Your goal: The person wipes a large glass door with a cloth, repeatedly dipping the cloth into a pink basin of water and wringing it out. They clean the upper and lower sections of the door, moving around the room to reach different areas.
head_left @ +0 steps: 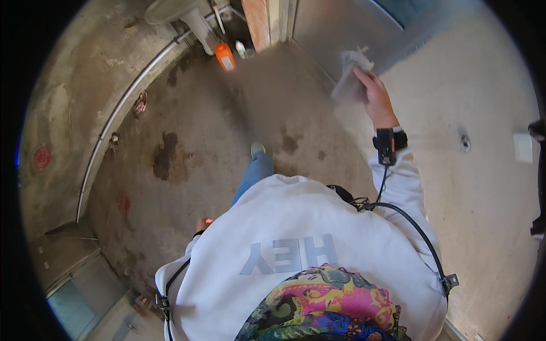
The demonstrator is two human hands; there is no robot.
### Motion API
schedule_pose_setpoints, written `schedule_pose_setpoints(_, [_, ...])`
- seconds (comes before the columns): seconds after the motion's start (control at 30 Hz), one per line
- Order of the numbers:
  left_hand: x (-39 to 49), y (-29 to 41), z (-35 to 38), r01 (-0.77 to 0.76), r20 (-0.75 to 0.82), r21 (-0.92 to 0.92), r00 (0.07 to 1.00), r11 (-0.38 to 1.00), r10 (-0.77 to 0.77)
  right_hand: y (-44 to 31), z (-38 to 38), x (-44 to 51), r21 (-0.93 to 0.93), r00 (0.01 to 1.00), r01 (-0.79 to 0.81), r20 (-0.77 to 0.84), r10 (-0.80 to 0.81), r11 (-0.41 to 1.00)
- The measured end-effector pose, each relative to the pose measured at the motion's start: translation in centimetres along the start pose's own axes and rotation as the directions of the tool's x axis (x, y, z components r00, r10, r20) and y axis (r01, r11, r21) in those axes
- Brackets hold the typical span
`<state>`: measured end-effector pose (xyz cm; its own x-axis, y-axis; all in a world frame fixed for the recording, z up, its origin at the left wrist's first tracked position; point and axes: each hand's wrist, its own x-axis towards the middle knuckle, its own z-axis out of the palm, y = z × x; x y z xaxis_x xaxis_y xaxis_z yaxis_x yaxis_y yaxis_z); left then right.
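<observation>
My right hand [377,93] reaches forward and holds a crumpled whitish piece [354,64], thin cloth or plastic; blur keeps me from telling which. The piece hangs in front of a grey door panel [324,32], and I cannot tell whether they touch. A black device is strapped around the right wrist. Low at my left side, my left hand [204,224] shows only in part past the white hoodie [290,213]. Its fingers are mostly hidden, so whether it holds anything is unclear.
Ahead, an orange jug [224,57] and a small white bottle [240,49] stand near a pedestal washbasin [198,25]. A pale pipe [128,91] runs along the left wall. Dark stains mark the concrete floor [213,128]. A pale wall [448,98] rises on the right.
</observation>
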<state>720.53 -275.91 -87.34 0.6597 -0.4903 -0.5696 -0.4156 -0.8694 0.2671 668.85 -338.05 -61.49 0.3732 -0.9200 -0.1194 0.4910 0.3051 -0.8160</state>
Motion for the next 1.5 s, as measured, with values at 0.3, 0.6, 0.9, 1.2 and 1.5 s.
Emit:
schedule_pose_setpoints(0.3, [21.1,22.5,-19.4,-0.166,-0.082,0.439,0.971,0.883,0.223,-2.8,0.3,11.3,-0.039,0.973,0.15,-0.172,-0.154,0.988])
schedule_pose_setpoints(0.6, [25.7,61.1,-26.0,-0.68,-0.1,0.307,0.673,0.666,0.733,-5.3,-2.5,17.7,-0.074,0.95,0.196,-0.233,-0.208,0.978])
schedule_pose_setpoints(0.9, [26.4,79.8,-23.7,-0.89,0.068,0.207,0.427,0.406,0.902,-8.1,-3.5,23.3,-0.106,0.946,0.186,-0.248,-0.207,0.977])
schedule_pose_setpoints(1.2, [31.8,95.7,-19.9,-0.932,0.083,0.244,0.294,0.266,0.952,-5.9,-7.5,18.4,-0.087,0.829,0.252,-0.494,-0.261,0.964])
schedule_pose_setpoints(1.5, [39.0,113.6,-20.5,-0.775,-0.006,0.609,0.209,0.169,0.978,-5.2,-7.3,12.9,-0.209,0.603,0.35,-0.695,-0.391,0.913])
